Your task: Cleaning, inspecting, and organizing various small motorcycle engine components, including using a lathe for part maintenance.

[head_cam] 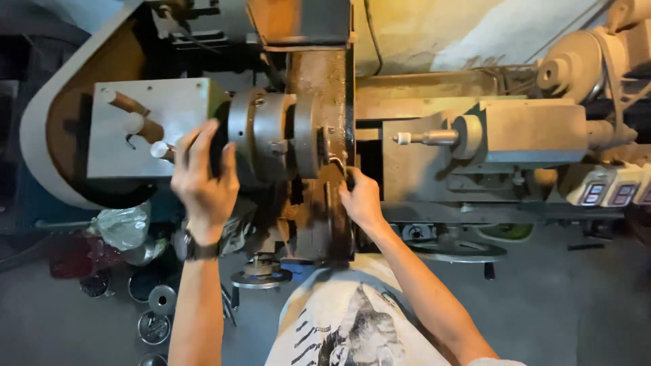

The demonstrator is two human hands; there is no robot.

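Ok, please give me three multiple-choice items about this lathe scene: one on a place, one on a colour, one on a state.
1. Where does the left hand rest?
A. on the round metal chuck
B. on the floor
C. on the tailstock

2. What colour is the wrist watch on the left arm?
A. white
B. dark
C. red

3. How is the right hand?
A. hanging free in the air
B. holding a cup
C. pressed against the rusty carriage beside the chuck

Answers:
1 A, the fingers spread over the chuck's left side.
2 B, the band looks black.
3 C, its fingers touch the rusty part; what they grip is hidden.
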